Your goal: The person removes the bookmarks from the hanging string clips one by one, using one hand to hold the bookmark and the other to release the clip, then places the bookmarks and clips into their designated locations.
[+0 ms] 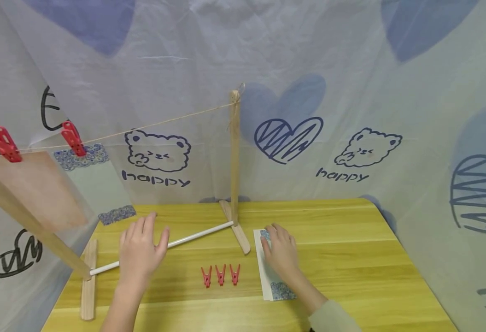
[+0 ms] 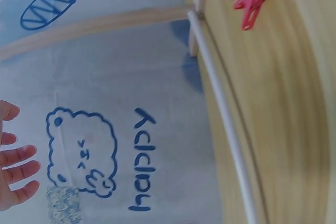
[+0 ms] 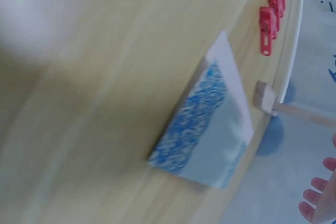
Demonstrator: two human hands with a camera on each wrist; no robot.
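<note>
Blue-patterned paper [image 1: 271, 276] is lying on the yellow table [image 1: 338, 258], a white edge showing along its left side, with three red clothespins [image 1: 220, 275] resting in a row to its left. Above it the right hand [image 1: 281, 251] is hovering, fingers apart and gripping nothing; the right wrist view is showing its fingertips clear of the paper. Near the white rod [image 1: 199, 236], the left hand [image 1: 141, 246] is hanging empty, its fingers spreading. Beyond it, a pink sheet [image 1: 43, 189] and a blue-bordered sheet [image 1: 97, 180] are hanging from the string [image 1: 164, 122].
</note>
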